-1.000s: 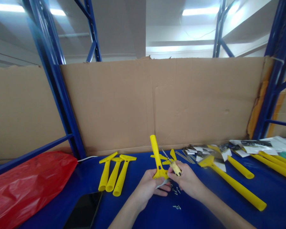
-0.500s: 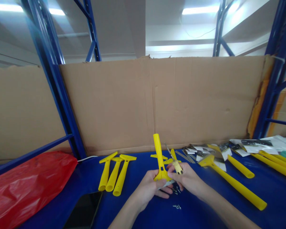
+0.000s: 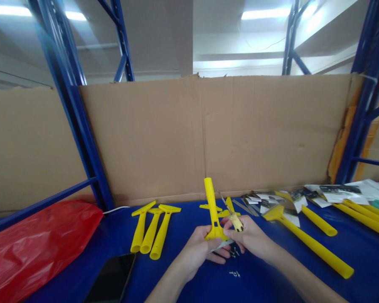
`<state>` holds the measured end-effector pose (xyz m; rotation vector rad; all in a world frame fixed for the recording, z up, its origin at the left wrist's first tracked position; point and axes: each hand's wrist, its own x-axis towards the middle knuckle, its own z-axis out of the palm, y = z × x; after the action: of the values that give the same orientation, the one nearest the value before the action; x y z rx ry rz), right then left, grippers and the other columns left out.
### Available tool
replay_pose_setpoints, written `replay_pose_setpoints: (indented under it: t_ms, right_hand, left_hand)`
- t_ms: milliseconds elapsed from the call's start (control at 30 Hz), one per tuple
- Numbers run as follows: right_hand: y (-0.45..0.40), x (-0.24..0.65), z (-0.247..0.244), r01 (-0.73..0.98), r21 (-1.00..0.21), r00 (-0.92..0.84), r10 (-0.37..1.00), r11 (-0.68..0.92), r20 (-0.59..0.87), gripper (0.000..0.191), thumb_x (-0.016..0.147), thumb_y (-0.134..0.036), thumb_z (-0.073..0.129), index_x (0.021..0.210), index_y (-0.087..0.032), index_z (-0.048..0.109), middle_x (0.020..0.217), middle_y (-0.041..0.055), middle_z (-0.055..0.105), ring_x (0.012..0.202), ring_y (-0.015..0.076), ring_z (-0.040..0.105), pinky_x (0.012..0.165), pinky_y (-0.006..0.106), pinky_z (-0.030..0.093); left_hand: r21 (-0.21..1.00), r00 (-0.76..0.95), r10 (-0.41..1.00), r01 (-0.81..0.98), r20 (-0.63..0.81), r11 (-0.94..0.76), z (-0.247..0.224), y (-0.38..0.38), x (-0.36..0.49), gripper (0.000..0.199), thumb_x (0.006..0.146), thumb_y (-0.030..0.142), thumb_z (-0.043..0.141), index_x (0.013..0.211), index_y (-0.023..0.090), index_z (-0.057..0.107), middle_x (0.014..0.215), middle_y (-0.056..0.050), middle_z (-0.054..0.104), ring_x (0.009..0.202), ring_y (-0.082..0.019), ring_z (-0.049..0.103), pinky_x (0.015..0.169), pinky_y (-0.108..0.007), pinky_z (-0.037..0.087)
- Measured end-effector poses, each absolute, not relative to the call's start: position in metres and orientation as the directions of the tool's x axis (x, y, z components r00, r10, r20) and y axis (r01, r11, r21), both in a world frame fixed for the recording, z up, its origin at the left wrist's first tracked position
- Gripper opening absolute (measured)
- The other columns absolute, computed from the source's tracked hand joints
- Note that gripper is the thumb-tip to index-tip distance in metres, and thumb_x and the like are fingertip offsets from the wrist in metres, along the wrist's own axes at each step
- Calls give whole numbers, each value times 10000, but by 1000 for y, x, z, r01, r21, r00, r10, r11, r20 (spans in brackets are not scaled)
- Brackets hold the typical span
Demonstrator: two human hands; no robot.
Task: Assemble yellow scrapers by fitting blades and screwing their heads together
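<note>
A yellow scraper (image 3: 211,202) stands handle-up between my hands, with a metal blade (image 3: 223,244) along its lower edge. My left hand (image 3: 200,246) grips the scraper's head from the left. Lodged in my right hand (image 3: 248,233) is a screwdriver (image 3: 236,221) with a pale handle, its shaft pointing up and away. The thumb and fingers of that hand also pinch the right side of the scraper head. Small screws (image 3: 234,274) lie on the blue table below my hands, and several more sit close under my right fingers.
Three yellow scraper handles (image 3: 159,231) lie to the left, near a black phone (image 3: 112,280) and red plastic (image 3: 44,248). Behind are loose yellow pieces (image 3: 229,206) and metal blades (image 3: 246,207). A long scraper (image 3: 316,246) and printed packets (image 3: 342,193) are at right. Cardboard (image 3: 177,139) walls the back.
Both hands and the scraper have shifted very slightly to the right. The grip on the scraper and the screwdriver is the same.
</note>
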<state>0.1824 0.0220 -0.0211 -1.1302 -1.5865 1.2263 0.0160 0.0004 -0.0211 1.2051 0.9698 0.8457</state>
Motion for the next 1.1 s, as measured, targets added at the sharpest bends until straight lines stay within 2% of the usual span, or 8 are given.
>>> replay_pose_setpoints:
  t_ms: [167,400,667,867,967,1100]
  right_hand:
    - [23,182,-21,196,-972,-255,964,129,76,157,656,-293,672,692,-162,593,679,-30,595,321,29,395,295,184,328]
    - [22,179,-20,229,-962,-191,976,151,107,92,702,-243,623,667,-197,551,460,-101,432,296,45,346,287,173,282]
    - [19,178,-19,250,-958,-210,974,141,89,96,660,-156,647,663,-192,559,492,-90,489,315,45,380,310,174,307]
    - [21,178,-17,245,-967,-153,988,65,28,157,689,-211,643,749,-214,498,461,-119,468,263,47,358,280,178,301]
    - [21,178,-16,271,-962,-125,992,39,5,194,686,-244,665,733,-213,479,438,-121,460,254,48,365,261,172,288]
    - [20,179,-13,294,-955,-109,994,37,5,233,696,-348,674,783,-196,521,437,-106,477,277,54,399,266,167,301]
  left_hand:
    - [985,365,920,-35,-143,167,-21,-2,17,395,689,335,712,1002,107,631,852,-110,694,688,-171,657,628,-286,520]
    - [990,354,928,-39,-115,137,-21,3,14,360,714,332,700,991,111,633,877,-113,697,694,-166,661,640,-286,529]
    - [988,371,919,-31,-130,153,-21,-1,16,330,732,300,679,996,105,639,856,-112,700,672,-160,664,624,-277,529]
    - [990,373,922,-53,-103,132,-19,-2,16,325,748,279,664,1017,102,626,884,-118,701,689,-161,667,636,-279,532]
    - [989,365,924,-51,-111,139,-17,-2,14,322,748,269,664,1015,92,628,883,-126,702,694,-165,669,635,-276,532]
    - [982,366,924,-104,-111,159,-13,-3,14,329,748,253,666,1032,93,626,888,-118,701,701,-155,669,646,-264,533]
